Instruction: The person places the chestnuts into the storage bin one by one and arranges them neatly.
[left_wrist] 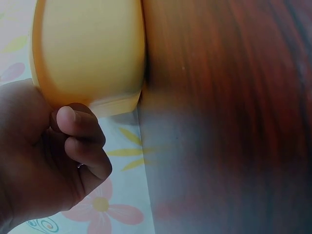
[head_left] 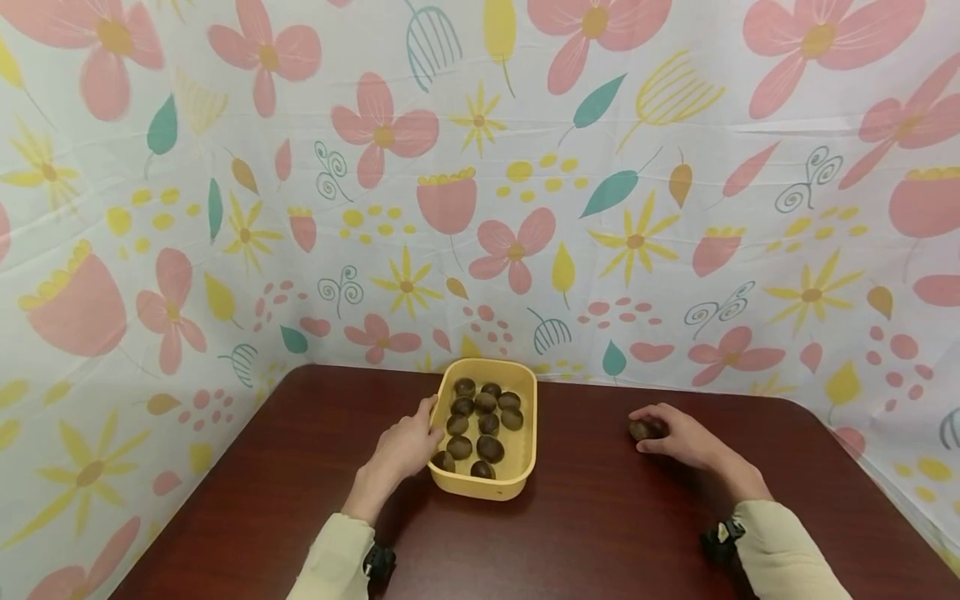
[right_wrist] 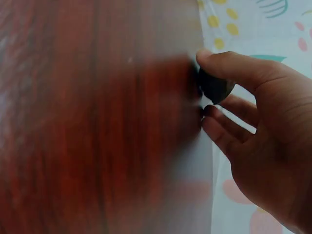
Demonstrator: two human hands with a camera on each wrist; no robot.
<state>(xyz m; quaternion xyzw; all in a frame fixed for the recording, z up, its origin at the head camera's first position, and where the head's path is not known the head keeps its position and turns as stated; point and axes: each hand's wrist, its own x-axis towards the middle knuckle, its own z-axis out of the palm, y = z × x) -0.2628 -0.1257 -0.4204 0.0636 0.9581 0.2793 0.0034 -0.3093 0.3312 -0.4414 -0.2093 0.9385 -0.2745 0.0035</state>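
Note:
In the head view, my left hand (head_left: 408, 442) grips the left side of a yellow plastic basket (head_left: 531, 425). From the left wrist, curled fingers (left_wrist: 80, 124) show against the basket's outer wall (left_wrist: 92, 48). Several dark brown, roundish chestnuts (head_left: 490, 449) lie loose on its floor. Out to the right, my right hand (head_left: 678, 437) holds a chestnut (head_left: 645, 429) low over the table, between thumb and fingers. The right wrist view shows this dark, smooth chestnut (right_wrist: 214, 87) under the thumb, with the other fingers curving in from below.
A dark reddish-brown wooden table (head_left: 585, 517) with rounded far corners bears the basket. Behind it and along the left hangs a white cloth (head_left: 465, 167) printed with pink, yellow and teal flowers and leaves. Black straps (head_left: 720, 542) sit at both sleeve cuffs.

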